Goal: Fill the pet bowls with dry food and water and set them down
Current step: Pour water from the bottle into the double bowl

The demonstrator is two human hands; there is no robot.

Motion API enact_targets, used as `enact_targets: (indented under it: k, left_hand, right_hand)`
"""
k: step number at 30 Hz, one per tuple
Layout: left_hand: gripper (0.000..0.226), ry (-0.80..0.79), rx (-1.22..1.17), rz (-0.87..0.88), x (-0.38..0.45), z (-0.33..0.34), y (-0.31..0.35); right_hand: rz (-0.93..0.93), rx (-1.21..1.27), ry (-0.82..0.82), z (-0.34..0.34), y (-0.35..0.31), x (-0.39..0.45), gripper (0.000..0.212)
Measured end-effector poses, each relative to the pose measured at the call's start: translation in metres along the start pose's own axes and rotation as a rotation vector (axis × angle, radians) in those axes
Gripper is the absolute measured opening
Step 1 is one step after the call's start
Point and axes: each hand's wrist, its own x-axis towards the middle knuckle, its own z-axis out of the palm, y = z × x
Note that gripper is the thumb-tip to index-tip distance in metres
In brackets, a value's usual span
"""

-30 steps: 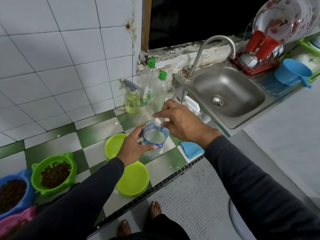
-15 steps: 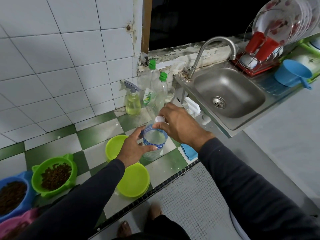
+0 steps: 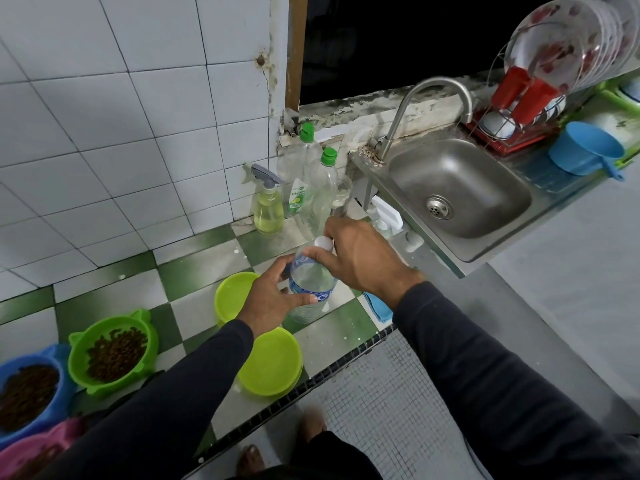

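Note:
A clear water bottle (image 3: pixel 311 285) with a blue label and a white cap is held above the checkered floor. My left hand (image 3: pixel 270 299) grips its body from the left. My right hand (image 3: pixel 360 258) is closed over the white cap and neck. Two empty lime-green bowls sit below, one (image 3: pixel 230 296) partly behind my left hand, the other (image 3: pixel 273 365) nearer me. A green bowl (image 3: pixel 114 351) and a blue bowl (image 3: pixel 27 393) at the left hold dry brown food. A pink bowl (image 3: pixel 34 448) shows at the bottom left corner.
A spray bottle (image 3: pixel 268 206) and two green-capped bottles (image 3: pixel 318 181) stand against the tiled wall. A steel sink (image 3: pixel 460 188) with a tap is at the right, with a dish rack (image 3: pixel 519 112) and a blue scoop (image 3: pixel 585 150) beyond. A blue cloth (image 3: pixel 379 306) lies under my right wrist. My bare feet (image 3: pixel 311 420) stand on the grey floor.
My right hand has shifted slightly on the cap, so more of the white cap shows. The bottle and my left hand stay almost in place.

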Motion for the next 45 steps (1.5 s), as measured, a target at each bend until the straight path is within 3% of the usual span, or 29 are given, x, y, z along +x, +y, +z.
enact_targets:
  k: [5, 8, 11, 14, 17, 21, 30, 36, 41, 45]
  left_hand:
    - [0.076, 0.003, 0.001, -0.011, 0.0, -0.001, 0.0]
    - [0.076, 0.004, -0.008, -0.013, 0.0, 0.0, 0.001]
    - [0.075, 0.014, 0.016, -0.01, -0.001, 0.002, 0.002]
    - [0.074, 0.007, 0.039, -0.001, -0.002, 0.001, 0.003]
    - [0.074, 0.005, 0.034, -0.009, -0.003, 0.0, 0.004]
    - [0.074, 0.017, 0.047, -0.008, -0.002, 0.003, 0.005]
    - [0.073, 0.022, 0.059, 0.001, -0.006, 0.004, 0.005]
    - [0.078, -0.021, 0.08, -0.004, -0.009, 0.002, 0.008]
    - [0.093, -0.028, 0.165, -0.033, -0.02, -0.004, 0.018]
    - [0.083, 0.022, 0.303, -0.002, -0.037, -0.013, 0.028]
  right_hand:
    - [-0.091, 0.074, -0.076, -0.008, 0.003, -0.001, 0.058]
    - [-0.17, 0.106, -0.091, -0.012, 0.006, -0.003, 0.037]
    - [-0.096, 0.063, -0.048, -0.007, 0.004, -0.003, 0.024]
    - [-0.049, 0.015, -0.029, -0.006, 0.003, -0.003, 0.042]
    - [-0.131, 0.054, -0.075, -0.01, 0.005, -0.004, 0.051]
    - [-0.154, 0.024, -0.052, -0.007, 0.003, -0.004, 0.03]
    - [-0.048, 0.084, -0.009, 0.002, -0.003, -0.002, 0.023]
    - [-0.007, 0.073, 0.014, 0.0, -0.008, -0.009, 0.028]
    - [0.059, 0.042, -0.008, 0.001, -0.018, -0.024, 0.056]
    - [0.06, 0.026, -0.018, 0.002, -0.027, -0.036, 0.065]
